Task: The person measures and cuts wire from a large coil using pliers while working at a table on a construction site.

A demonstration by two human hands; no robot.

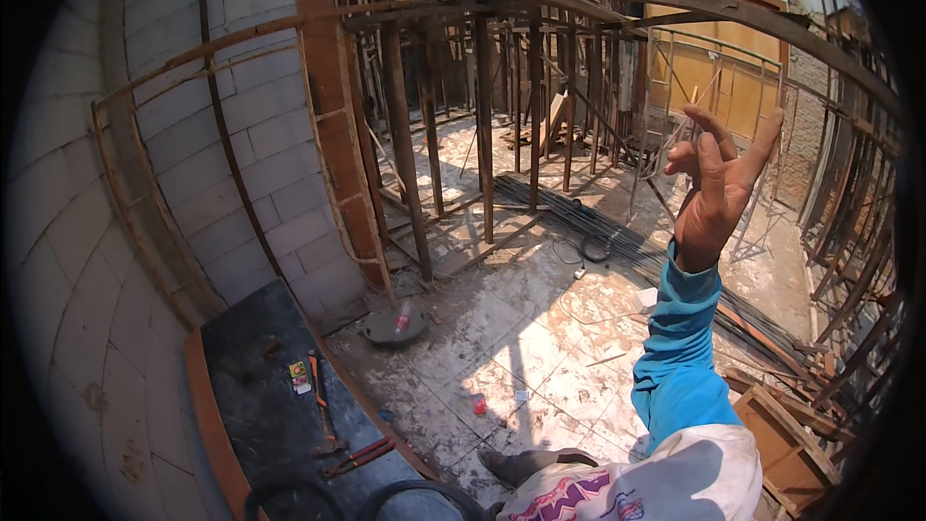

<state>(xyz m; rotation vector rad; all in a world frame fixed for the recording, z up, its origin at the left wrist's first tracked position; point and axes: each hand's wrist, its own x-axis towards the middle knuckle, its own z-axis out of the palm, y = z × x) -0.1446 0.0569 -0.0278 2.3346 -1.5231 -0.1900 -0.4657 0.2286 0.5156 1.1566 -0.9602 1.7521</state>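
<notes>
My right hand [719, 188], at the end of a blue sleeve, is raised on the right with nothing in it. Some of its fingers stretch up and apart, while others bend inward. My left hand is out of view. Low on the left stands a dark-topped table [241, 405] with a brown edge. On it lie a hammer [321, 400] with an orange and black handle, a red-handled pair of pincers [362, 458] and a small colourful packet [299, 377]. Loops of black hose or cable [415, 488] curve over the table's near end.
Steel props [482, 125] and timber beams [694, 2] fill the background. Long bars [579, 217] lie across the floor. A bottle lies on a dark round basin [394, 326]. A red cup [479, 404] is on the floor; a rusty frame [338, 154] leans by the block wall.
</notes>
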